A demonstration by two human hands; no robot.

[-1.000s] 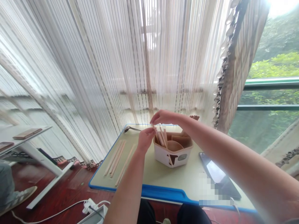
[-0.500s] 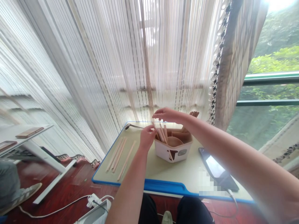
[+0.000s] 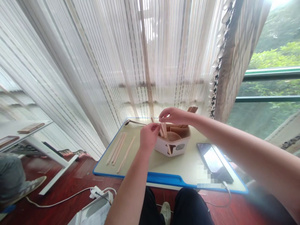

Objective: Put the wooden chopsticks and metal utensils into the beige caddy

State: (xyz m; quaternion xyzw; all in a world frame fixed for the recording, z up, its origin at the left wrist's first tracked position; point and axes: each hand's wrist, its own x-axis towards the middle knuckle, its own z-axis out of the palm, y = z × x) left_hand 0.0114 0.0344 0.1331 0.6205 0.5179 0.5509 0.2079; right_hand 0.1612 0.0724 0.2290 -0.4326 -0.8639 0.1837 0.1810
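A white hexagonal container [image 3: 173, 145] stands on the small blue-edged table [image 3: 164, 179], with several wooden chopsticks [image 3: 164, 130] leaning inside it. My right hand [image 3: 174, 116] hovers over the container with its fingers pinched on the tops of the chopsticks. My left hand [image 3: 149, 136] is at the container's left rim, fingers curled against the same chopsticks. Three more chopsticks [image 3: 120, 152] lie flat on the table's left side.
A dark phone [image 3: 214, 162] with a cable lies on the table's right. A spoon-like utensil [image 3: 134, 122] rests at the far edge by the curtain [image 3: 131, 62]. On the red floor are a power strip [image 3: 96, 192] and a white box [image 3: 92, 214]. Another person's shoe [image 3: 28, 186] is at left.
My right hand went from spread above the chopsticks to pinching their tops. My left hand stayed at the container's rim. The view shifted slightly.
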